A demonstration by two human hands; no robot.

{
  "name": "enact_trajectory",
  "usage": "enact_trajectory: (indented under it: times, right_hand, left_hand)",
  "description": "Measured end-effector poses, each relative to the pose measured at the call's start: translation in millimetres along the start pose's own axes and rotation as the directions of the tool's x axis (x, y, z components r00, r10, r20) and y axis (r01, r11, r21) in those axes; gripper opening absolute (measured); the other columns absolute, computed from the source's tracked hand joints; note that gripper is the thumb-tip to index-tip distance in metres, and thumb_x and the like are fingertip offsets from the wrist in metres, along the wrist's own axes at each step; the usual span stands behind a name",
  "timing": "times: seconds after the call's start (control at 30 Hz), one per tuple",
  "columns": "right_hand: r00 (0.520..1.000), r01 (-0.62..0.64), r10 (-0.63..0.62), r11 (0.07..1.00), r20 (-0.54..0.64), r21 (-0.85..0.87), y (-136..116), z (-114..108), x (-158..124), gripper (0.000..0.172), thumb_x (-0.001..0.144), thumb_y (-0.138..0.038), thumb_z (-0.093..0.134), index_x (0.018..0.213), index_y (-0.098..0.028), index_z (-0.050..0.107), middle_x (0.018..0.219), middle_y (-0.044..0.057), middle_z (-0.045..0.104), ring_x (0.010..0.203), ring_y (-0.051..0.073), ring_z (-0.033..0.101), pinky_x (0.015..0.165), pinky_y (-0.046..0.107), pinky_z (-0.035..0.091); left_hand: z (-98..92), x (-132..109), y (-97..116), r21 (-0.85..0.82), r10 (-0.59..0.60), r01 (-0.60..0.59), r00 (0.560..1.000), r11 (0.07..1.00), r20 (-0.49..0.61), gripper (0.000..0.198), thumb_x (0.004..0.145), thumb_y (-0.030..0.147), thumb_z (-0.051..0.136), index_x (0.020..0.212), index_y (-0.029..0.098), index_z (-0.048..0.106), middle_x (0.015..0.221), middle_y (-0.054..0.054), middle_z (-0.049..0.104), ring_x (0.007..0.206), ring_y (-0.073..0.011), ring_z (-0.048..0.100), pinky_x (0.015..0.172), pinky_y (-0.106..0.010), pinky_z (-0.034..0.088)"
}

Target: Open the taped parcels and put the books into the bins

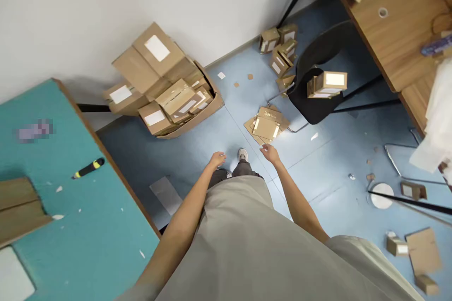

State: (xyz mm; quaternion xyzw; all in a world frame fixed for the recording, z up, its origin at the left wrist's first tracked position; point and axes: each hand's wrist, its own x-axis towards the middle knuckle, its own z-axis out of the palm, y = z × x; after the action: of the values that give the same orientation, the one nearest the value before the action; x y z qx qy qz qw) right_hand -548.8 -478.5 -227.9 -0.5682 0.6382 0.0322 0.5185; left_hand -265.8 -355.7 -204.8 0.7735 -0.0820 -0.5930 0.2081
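My left hand (pixel 218 159) hangs low over the floor near my legs, its fingers loosely bent and holding nothing that I can see. On the other side my right hand (pixel 270 153) is held out with relaxed, slightly curled fingers and nothing visible in it. Just beyond the right hand, flattened cardboard pieces (pixel 266 127) lie stacked on the blue floor. Ahead of the left hand stands a large open carton (pixel 197 120) heaped with taped, labelled cardboard boxes (pixel 180 99). Neither hand touches any of these.
A teal-topped table (pixel 95 230) at left bears a black and yellow utility knife (pixel 88 168) and a folded cardboard piece (pixel 21 211). A black chair (pixel 314 108) holds small boxes (pixel 330 84). A wooden table (pixel 395 47) stands at right. Several small boxes (pixel 282 56) and scraps lie about the floor.
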Motion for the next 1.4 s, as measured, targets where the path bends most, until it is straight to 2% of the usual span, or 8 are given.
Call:
enact_trajectory:
  times: [0.1,0.2,0.43,0.57,0.7,0.87,1.23,1.4]
  right_hand:
    - [0.989,0.100,-0.090,0.992,0.121,-0.079,-41,22,12,0.024,0.098,-0.024,0.075,0.121,-0.018,0.082,0.119,0.014,0.088,0.124,0.029,0.082,0.116,0.040,0.058]
    - [0.953,0.228,-0.190,0.963,0.234,-0.144,-90,45,23,0.025,0.100,-0.023,0.074,0.124,-0.019,0.082,0.116,0.011,0.088,0.121,0.028,0.083,0.113,0.039,0.060]
    - [0.822,0.504,-0.390,0.839,0.415,-0.208,-216,128,17,0.030,0.102,-0.029,0.072,0.128,-0.018,0.081,0.121,0.014,0.087,0.118,0.029,0.083,0.111,0.043,0.062]
    - [0.713,0.636,-0.480,0.750,0.512,-0.183,-282,194,-9,0.030,0.099,-0.034,0.072,0.124,-0.020,0.082,0.121,0.014,0.087,0.115,0.029,0.084,0.112,0.046,0.063]
    - [0.578,0.740,-0.541,0.662,0.611,-0.114,-337,268,-39,0.035,0.100,-0.045,0.071,0.123,-0.021,0.081,0.127,0.016,0.087,0.121,0.030,0.083,0.116,0.049,0.062]
    - [0.426,0.806,-0.562,0.592,0.709,-0.014,-397,374,-79,0.054,0.093,-0.067,0.077,0.121,-0.021,0.080,0.125,0.018,0.087,0.120,0.034,0.083,0.117,0.056,0.062]
    - [0.064,0.940,-0.512,0.318,0.857,0.120,-526,606,-176,0.073,0.090,-0.073,0.080,0.140,-0.019,0.075,0.152,0.022,0.074,0.139,0.038,0.073,0.121,0.057,0.059]
    - [-0.015,0.941,-0.487,0.288,0.873,0.177,-569,734,-226,0.075,0.092,-0.071,0.079,0.146,-0.019,0.071,0.156,0.022,0.071,0.142,0.036,0.072,0.121,0.055,0.059]
  left_hand:
    - [-55.1,-23,-23,-0.179,-0.078,0.048,0.984,0.983,-0.161,0.038,0.095,0.045,0.089,0.113,0.015,0.076,0.104,-0.012,0.080,0.094,-0.0258,0.079,0.091,-0.043,0.065]
    - [-98.5,-48,-45,-0.391,-0.072,-0.051,0.953,0.919,-0.294,0.034,0.086,0.046,0.091,0.095,0.018,0.074,0.081,-0.008,0.076,0.078,-0.0226,0.076,0.086,-0.039,0.062]
    - [-177.5,-91,-92,-0.666,-0.019,-0.371,0.866,0.647,-0.500,0.043,0.087,0.058,0.081,0.093,0.016,0.079,0.069,-0.002,0.067,0.066,-0.0185,0.067,0.078,-0.035,0.059]
    - [-232.2,-104,-117,-0.712,-0.019,-0.504,0.810,0.489,-0.586,0.037,0.088,0.048,0.075,0.101,0.014,0.081,0.068,-0.001,0.068,0.063,-0.0177,0.066,0.076,-0.034,0.059]
    - [-290.2,-123,-147,-0.709,-0.059,-0.610,0.742,0.352,-0.668,0.042,0.086,0.030,0.066,0.123,0.015,0.078,0.085,-0.005,0.080,0.072,-0.0184,0.074,0.088,-0.037,0.062]
    - [-342.9,-160,-198,-0.665,-0.226,-0.722,0.627,0.188,-0.745,0.044,0.082,0.024,0.062,0.123,0.017,0.076,0.103,-0.008,0.086,0.084,-0.0190,0.080,0.102,-0.040,0.062]
    - [-400.7,-213,-279,-0.527,-0.588,-0.849,0.442,-0.031,-0.678,0.042,0.088,0.034,0.069,0.126,0.017,0.076,0.117,-0.012,0.085,0.095,-0.0210,0.081,0.109,-0.044,0.061]
    - [-427.5,-230,-287,-0.460,-0.706,-0.886,0.362,-0.057,-0.609,0.046,0.086,0.039,0.075,0.126,0.017,0.076,0.116,-0.013,0.085,0.095,-0.0217,0.081,0.111,-0.047,0.061]
